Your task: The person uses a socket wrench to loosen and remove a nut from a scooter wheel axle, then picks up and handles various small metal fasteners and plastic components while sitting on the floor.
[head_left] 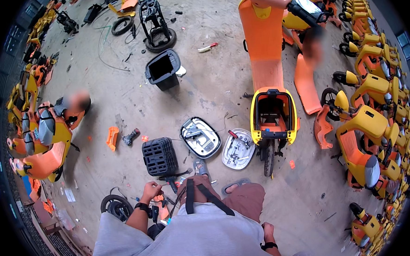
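My left hand (151, 191) is curled closed above the floor, beside my left knee. Whatever it may hold is hidden. It is nearest to a black ribbed plastic box (160, 156) and a dark long-handled tool (170, 181). Down by my right thigh is my right hand (267, 232), its fingers curled in and any contents out of sight. In front of my feet lie two shallow white shells: one with a black rim (201, 137) holding a dark part, the other (238, 149) holding small metal pieces and a red-handled tool.
A partly stripped yellow-and-orange scooter (274, 115) stands ahead on the right. Beyond the shells is a black bin (163, 69). An orange panel (112, 138) and a dark power tool (131, 136) lie left; a wheel (117, 208) lies near my left arm. Scooter rows line both sides.
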A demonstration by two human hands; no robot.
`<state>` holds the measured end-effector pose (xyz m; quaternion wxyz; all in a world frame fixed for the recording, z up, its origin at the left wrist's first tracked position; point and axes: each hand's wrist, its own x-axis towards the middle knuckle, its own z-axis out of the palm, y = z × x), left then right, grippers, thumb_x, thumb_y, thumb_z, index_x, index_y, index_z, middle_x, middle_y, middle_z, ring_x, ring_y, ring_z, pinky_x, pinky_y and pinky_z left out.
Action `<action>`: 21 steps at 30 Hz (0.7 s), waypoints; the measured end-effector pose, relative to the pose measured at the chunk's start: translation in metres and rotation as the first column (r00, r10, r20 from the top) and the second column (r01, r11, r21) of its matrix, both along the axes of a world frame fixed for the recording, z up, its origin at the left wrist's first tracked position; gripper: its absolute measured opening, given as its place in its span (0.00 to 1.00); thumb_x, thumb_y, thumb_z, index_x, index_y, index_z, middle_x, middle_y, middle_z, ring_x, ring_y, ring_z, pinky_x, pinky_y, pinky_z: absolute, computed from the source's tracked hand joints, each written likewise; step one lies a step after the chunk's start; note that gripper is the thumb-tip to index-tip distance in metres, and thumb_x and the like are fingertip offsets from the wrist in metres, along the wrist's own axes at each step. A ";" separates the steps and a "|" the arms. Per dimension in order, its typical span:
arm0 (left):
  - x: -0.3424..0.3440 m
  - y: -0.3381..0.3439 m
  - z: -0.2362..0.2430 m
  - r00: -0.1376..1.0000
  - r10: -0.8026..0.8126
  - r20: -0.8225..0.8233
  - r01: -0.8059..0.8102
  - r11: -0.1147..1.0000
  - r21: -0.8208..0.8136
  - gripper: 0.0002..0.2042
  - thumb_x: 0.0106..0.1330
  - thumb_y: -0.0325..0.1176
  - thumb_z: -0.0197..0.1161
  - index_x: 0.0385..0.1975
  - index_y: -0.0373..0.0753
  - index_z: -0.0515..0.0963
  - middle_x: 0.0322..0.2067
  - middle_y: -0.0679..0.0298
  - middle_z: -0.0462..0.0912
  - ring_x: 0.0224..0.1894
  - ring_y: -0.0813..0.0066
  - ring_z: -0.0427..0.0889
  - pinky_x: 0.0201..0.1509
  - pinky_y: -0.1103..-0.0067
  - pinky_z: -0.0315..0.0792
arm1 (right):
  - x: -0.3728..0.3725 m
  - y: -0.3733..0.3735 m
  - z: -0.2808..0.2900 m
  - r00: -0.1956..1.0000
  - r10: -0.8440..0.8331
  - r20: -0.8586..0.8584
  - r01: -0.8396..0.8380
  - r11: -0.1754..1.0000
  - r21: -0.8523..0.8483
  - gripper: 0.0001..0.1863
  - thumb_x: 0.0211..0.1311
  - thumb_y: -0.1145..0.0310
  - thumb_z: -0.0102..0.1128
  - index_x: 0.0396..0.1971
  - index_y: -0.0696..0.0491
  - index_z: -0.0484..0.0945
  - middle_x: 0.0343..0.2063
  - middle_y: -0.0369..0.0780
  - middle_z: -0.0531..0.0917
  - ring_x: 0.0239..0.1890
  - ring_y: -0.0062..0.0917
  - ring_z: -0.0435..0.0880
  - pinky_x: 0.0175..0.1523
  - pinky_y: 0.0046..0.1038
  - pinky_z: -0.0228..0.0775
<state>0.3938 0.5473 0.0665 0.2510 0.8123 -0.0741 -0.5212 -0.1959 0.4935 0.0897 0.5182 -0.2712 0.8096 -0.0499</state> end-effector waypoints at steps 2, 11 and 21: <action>0.013 0.011 -0.012 0.998 -0.067 0.009 0.066 0.996 0.067 0.09 0.59 0.29 0.60 0.24 0.30 0.72 0.20 0.52 0.82 0.21 0.68 0.83 0.22 0.77 0.78 | 0.007 0.006 -0.006 0.999 -0.038 0.030 0.036 0.998 0.043 0.12 0.47 0.70 0.44 0.11 0.59 0.73 0.10 0.41 0.73 0.11 0.26 0.70 0.16 0.27 0.61; 0.024 -0.051 0.011 0.934 -0.354 0.044 0.350 0.933 0.087 0.10 0.61 0.31 0.58 0.28 0.28 0.73 0.22 0.54 0.82 0.22 0.71 0.83 0.23 0.78 0.75 | 0.028 -0.032 -0.051 0.986 -0.088 0.145 0.086 0.996 0.016 0.13 0.49 0.67 0.45 0.13 0.57 0.73 0.10 0.39 0.72 0.10 0.23 0.70 0.14 0.25 0.60; -0.002 -0.169 0.129 0.952 -0.306 0.030 0.301 0.907 -0.295 0.09 0.69 0.34 0.51 0.35 0.34 0.68 0.30 0.55 0.81 0.29 0.69 0.83 0.30 0.77 0.78 | 0.038 -0.117 -0.068 0.972 0.115 0.207 -0.128 0.991 0.049 0.24 0.52 0.51 0.57 0.18 0.61 0.78 0.14 0.41 0.77 0.14 0.24 0.76 0.23 0.28 0.75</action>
